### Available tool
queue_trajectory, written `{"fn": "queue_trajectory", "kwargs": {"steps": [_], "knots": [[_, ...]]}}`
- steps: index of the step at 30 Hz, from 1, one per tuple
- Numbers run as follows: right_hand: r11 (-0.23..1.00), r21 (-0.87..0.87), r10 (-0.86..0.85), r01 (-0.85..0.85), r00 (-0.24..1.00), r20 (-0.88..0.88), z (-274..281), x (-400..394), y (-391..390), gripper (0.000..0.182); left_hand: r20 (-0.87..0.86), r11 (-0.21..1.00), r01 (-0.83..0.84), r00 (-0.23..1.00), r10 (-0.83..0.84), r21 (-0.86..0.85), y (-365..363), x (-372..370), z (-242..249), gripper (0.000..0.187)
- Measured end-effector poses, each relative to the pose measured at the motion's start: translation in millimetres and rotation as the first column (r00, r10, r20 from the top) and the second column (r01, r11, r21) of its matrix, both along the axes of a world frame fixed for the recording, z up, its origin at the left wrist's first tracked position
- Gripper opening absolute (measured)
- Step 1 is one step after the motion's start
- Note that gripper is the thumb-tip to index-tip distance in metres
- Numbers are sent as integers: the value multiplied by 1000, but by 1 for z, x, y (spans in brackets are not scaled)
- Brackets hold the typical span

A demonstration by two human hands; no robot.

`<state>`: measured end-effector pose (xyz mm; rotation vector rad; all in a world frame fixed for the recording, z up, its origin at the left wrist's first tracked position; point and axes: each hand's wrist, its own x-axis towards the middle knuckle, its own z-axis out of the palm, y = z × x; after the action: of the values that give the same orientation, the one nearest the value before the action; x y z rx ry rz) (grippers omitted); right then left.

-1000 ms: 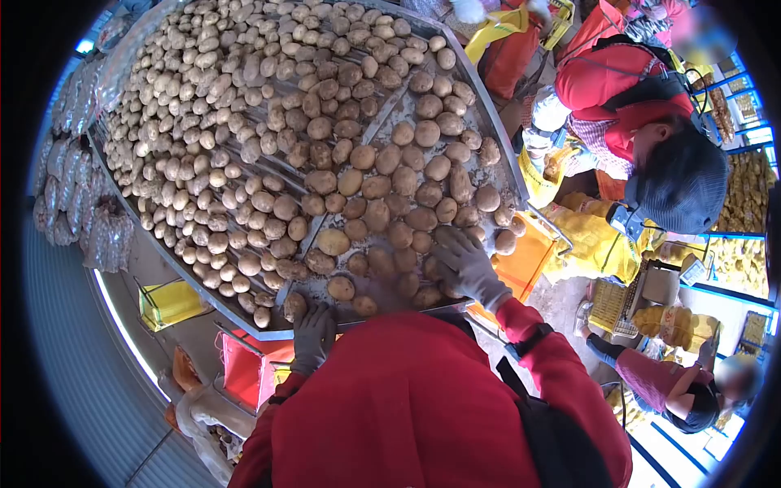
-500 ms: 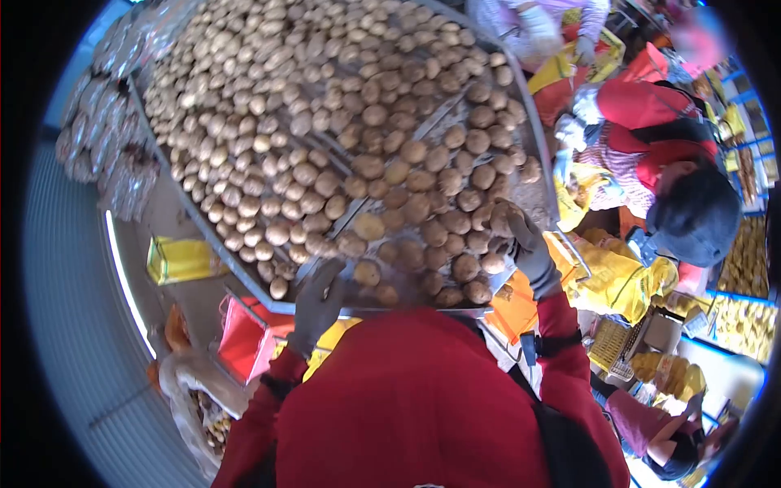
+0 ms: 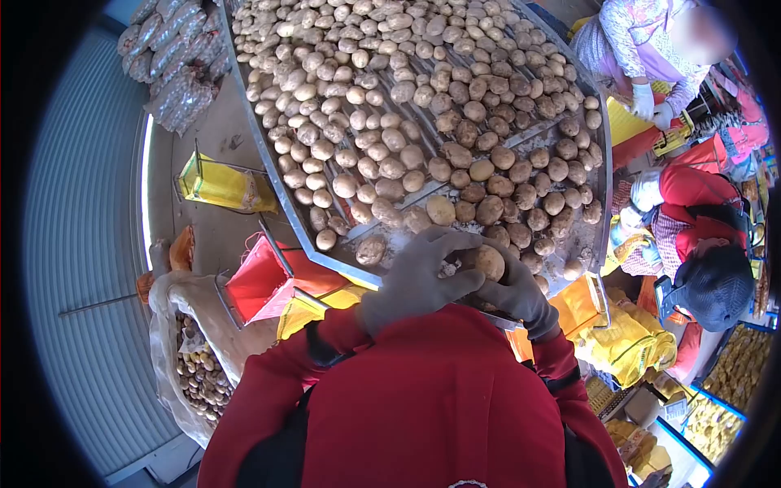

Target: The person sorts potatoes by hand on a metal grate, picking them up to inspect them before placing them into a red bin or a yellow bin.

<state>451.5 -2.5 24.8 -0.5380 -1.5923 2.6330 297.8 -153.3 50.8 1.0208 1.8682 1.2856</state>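
Observation:
My gloved left hand (image 3: 423, 276) and gloved right hand (image 3: 521, 294) are together at the near edge of a metal sorting table (image 3: 327, 259). Between them is a round brown potato (image 3: 489, 263). My right fingers curl around its right side, and my left thumb and forefinger reach its left side, curved with a gap behind them. What lies under my left palm is hidden. Many loose potatoes cover the table just beyond my hands, among them a paler one (image 3: 441, 210) and a soil-covered one (image 3: 371, 250).
Left of the table stand a yellow bag (image 3: 224, 185) on a frame, a red bag (image 3: 272, 281) and a white sack (image 3: 167, 350) of small potatoes. Filled net sacks (image 3: 175, 61) are stacked behind. At right, two co-workers (image 3: 712, 199) (image 3: 643, 49) stand near yellow bags (image 3: 630, 346).
My hands have come together at the table's near edge, the left moving right, the right moving inward. A potato is now between them. The view has shifted, so the table appears farther right.

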Motion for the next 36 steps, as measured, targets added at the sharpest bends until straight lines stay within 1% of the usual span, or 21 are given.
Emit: {"fn": "queue_trajectory", "kwargs": {"steps": [2, 5, 7, 8, 11, 14, 16, 17, 20, 21, 22, 24, 26, 28, 29, 30, 32, 33, 34, 35, 36], "knots": [[998, 39, 50, -51, 998, 28, -3, 0, -2, 69, -34, 995, -70, 997, 73, 72, -1, 4, -10, 30], [994, 39, 96, -101, 990, 103, -14, 2, -3, 70, -123, 989, -136, 984, 129, -55, 2, -11, -43, 27], [993, -24, 115, -114, 991, 66, -9, -2, -1, 73, 46, 966, -240, 968, 245, -98, 1, -27, -57, 24], [992, 23, 126, -128, 990, 64, -4, -6, 0, 74, 125, 953, -278, 948, 292, -121, 0, -35, -59, 23], [980, 155, 118, -129, 990, 76, 0, -7, -1, 78, 38, 967, -250, 967, 252, -50, -18, -29, -51, 25], [939, 285, 162, -191, 979, 122, -20, -15, -5, 77, -208, 975, -42, 974, 88, 216, -22, -11, -54, 28], [897, 328, 239, -297, 949, 207, -33, -15, -8, 75, -248, 986, -133, 963, 105, -98, -17, -30, -112, 28], [921, 268, 240, -281, 955, 175, -36, -13, -11, 76, -271, 944, -210, 953, 139, -254, -21, -44, -133, 28], [965, 69, 242, -253, 960, 139, -32, -25, -5, 78, 67, 926, -290, 947, 314, -241, -56, -49, -141, 38], [964, 67, 235, -256, 944, 233, -13, -39, -9, 78, 284, 944, -281, 904, 321, -171, -63, -35, -150, 39], [926, 242, 221, -290, 935, 277, -35, -46, -4, 77, 484, 955, -285, 827, 286, -79, -73, -23, -157, 41], [757, 489, 243, -433, 881, 406, -48, -67, -10, 75, 838, 940, -298, 461, 293, -165, -91, -12, -138, 37], [499, 584, 267, -641, 754, 600, -21, -92, -43, 75, 971, 942, -315, 164, 174, -115, -104, -5, -125, 31], [526, 558, 493, -642, 764, 415, -60, -91, -68, 72, 999, 924, -381, 54, 2, 19, -121, 4, -121, 28], [545, 538, 586, -644, 751, 305, -73, -89, -79, 70, 857, 890, -398, 515, 18, 220, -137, 7, -138, 32], [527, 527, 621, -666, 726, 296, -49, -98, -94, 61, 514, 864, -312, 855, 74, 396, -161, 8, -170, 36], [565, 578, 609, -589, 770, 190, -67, -97, -89, 56, 211, 853, -291, 953, 218, 434, -217, 17, -200, 49], [591, 601, 588, -539, 797, 137, -79, -93, -82, 54, 359, 818, -456, 872, 332, 350, -249, 24, -201, 51], [522, 686, 574, -507, 803, 158, -91, -89, -73, 50, 498, 751, -609, 748, 438, 256, -280, 30, -202, 54], [446, 762, 550, -470, 815, 181, -103, -82, -61, 46, 607, 631, -764, 566, 558, 134, -309, 34, -200, 50], [364, 828, 513, -428, 833, 206, -112, -72, -52, 43, 646, 538, -835, 348, 679, -117, -338, 33, -199, 50]]}}
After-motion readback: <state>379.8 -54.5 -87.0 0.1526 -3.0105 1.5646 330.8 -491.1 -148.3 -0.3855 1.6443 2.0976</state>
